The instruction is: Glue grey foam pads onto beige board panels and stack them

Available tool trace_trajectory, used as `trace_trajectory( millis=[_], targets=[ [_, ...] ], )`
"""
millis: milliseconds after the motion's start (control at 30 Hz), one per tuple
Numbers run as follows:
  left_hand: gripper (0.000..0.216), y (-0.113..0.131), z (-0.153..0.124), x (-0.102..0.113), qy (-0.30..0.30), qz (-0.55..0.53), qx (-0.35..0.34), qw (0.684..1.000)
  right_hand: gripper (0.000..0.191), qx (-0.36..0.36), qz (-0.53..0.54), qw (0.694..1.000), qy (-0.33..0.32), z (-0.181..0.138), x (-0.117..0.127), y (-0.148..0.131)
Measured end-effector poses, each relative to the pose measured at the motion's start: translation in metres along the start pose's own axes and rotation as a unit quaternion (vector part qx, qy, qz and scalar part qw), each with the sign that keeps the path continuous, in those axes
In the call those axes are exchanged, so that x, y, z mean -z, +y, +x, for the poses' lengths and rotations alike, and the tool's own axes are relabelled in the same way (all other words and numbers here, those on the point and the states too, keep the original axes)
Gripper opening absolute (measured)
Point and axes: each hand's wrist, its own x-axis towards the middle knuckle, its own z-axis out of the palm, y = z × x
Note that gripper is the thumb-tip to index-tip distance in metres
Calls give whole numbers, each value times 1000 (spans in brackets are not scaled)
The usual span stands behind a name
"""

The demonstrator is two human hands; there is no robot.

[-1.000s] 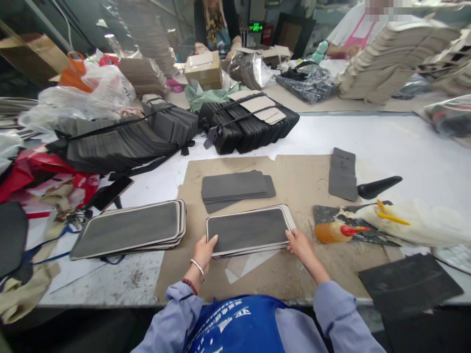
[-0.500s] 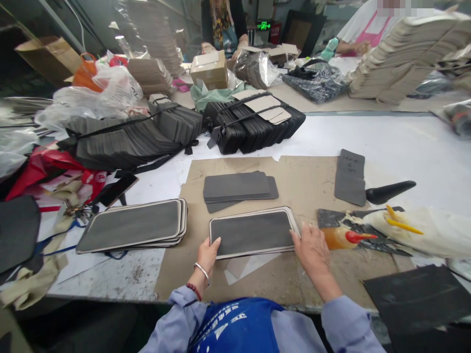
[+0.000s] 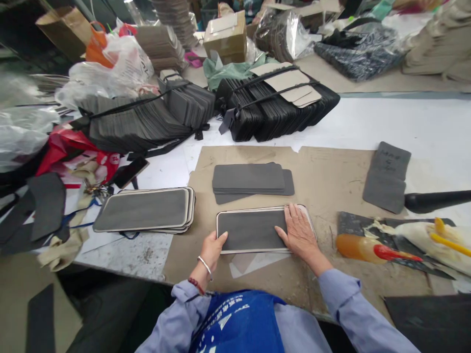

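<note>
Both hands rested on a grey panel with a pale border (image 3: 253,229), which lay flat on the brown cardboard sheet (image 3: 324,171) at the table's near edge. Left hand (image 3: 213,247) gripped its near-left corner, thumb on top; right hand (image 3: 300,233) lay flat, fingers spread, pressing its right end. Just beyond sat a small stack of plain grey pieces (image 3: 252,179); to the left, a pile of bordered panels (image 3: 147,210).
</note>
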Motion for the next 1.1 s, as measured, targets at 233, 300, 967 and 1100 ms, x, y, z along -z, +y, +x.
trace_trajectory(
  millis=[233,300,967,1100],
  targets=[
    [33,5,-16,-5,145,356,-304,872,71,3,9,1000,4,2,0,0],
    [41,4,-14,-20,71,475,-382,789,71,4,21,1000,5,2,0,0],
    [48,-16,-6,0,143,299,-236,913,39,-221,183,957,49,-20,38,24],
    [34,-19,-2,18,136,198,-107,965,30,-257,167,952,11,-41,36,20]
  ],
)
